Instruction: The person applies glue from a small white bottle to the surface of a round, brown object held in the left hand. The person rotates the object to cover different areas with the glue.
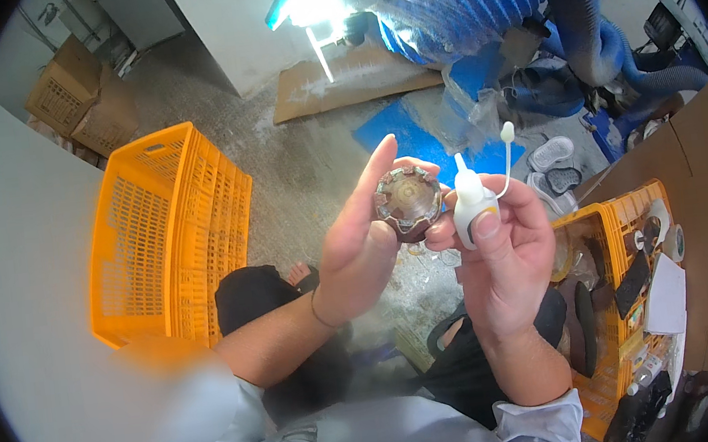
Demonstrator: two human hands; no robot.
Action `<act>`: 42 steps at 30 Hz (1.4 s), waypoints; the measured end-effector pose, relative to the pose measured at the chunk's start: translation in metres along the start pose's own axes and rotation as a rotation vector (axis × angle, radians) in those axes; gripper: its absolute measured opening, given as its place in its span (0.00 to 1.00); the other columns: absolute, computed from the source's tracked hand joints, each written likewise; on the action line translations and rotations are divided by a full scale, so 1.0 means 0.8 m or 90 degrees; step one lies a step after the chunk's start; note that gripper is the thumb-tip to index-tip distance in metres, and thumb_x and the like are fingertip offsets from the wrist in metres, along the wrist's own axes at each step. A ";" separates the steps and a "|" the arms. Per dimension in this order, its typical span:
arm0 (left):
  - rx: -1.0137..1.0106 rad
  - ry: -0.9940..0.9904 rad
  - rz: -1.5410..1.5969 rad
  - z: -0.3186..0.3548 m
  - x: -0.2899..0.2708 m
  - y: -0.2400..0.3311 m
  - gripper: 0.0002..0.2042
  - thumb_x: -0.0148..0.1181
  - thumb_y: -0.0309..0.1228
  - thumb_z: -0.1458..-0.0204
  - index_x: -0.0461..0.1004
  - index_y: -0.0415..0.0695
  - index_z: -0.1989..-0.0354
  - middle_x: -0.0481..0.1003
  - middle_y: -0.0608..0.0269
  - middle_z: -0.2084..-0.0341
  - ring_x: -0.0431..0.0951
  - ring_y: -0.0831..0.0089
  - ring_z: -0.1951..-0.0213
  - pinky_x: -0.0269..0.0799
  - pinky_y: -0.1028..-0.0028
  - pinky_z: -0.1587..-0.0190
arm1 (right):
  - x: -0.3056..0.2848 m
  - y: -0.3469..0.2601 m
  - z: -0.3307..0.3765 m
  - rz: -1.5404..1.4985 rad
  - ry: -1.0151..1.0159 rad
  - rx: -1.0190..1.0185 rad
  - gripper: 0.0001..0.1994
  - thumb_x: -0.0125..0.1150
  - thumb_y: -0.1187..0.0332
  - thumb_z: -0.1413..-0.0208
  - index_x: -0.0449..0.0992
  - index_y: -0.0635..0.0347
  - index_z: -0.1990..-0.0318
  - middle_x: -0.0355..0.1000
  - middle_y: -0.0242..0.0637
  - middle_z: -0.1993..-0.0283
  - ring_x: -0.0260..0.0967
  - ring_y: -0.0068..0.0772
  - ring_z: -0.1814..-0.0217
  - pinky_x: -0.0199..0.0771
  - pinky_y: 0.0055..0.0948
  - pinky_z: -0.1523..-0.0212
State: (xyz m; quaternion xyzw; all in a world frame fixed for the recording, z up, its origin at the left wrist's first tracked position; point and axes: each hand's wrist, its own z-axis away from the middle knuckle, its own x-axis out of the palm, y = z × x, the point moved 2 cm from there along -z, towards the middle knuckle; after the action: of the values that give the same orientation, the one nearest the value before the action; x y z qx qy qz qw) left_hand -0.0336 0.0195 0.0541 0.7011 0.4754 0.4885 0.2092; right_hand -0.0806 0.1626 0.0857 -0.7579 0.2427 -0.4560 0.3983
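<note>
Pale shirt up close, with small things held up past it.

Up to its left, a big orange crate stands on the floor. Both hands are full: the right hand pinches a white bottle, thumb on its front, and the left hand curls around a round brown piece, one finger sticking up. The bottle is just right of the brown piece, near the middle. Its long way runs nearly up and down, and its spout points up, away from the shirt, leaning a bit left. The brown piece turns its flat, round face to the camera, with notches around the rim and some side showing below. Tiny and white, the cap sits off the spout on a thin strap.
</note>
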 end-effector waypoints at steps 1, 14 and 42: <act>0.011 -0.009 0.016 -0.002 0.002 0.002 0.39 0.54 0.37 0.33 0.37 0.38 0.22 0.62 0.50 0.35 0.70 0.62 0.37 0.65 0.63 0.33 | 0.002 0.000 0.000 -0.014 0.005 0.000 0.20 0.63 0.64 0.34 0.69 0.67 0.42 0.78 0.48 0.53 0.80 0.35 0.61 0.85 0.34 0.58; -0.024 0.073 0.017 -0.007 0.025 0.020 0.43 0.61 0.50 0.38 0.44 0.39 0.24 0.63 0.52 0.36 0.71 0.62 0.38 0.67 0.62 0.35 | 0.013 -0.007 -0.004 -0.049 -0.025 -0.051 0.20 0.62 0.64 0.34 0.69 0.68 0.41 0.77 0.50 0.52 0.80 0.35 0.60 0.84 0.36 0.56; -0.019 0.147 0.095 -0.015 0.037 0.031 0.28 0.49 0.31 0.40 0.57 0.36 0.31 0.71 0.50 0.43 0.76 0.59 0.42 0.70 0.60 0.37 | 0.020 -0.002 -0.008 -0.066 -0.026 -0.078 0.20 0.62 0.64 0.34 0.68 0.68 0.41 0.77 0.50 0.52 0.80 0.36 0.58 0.85 0.37 0.55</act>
State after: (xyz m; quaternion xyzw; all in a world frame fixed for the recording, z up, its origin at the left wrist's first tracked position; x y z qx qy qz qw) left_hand -0.0308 0.0315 0.0929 0.6703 0.4358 0.5871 0.1265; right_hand -0.0789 0.1497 0.0968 -0.8017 0.2222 -0.4446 0.3321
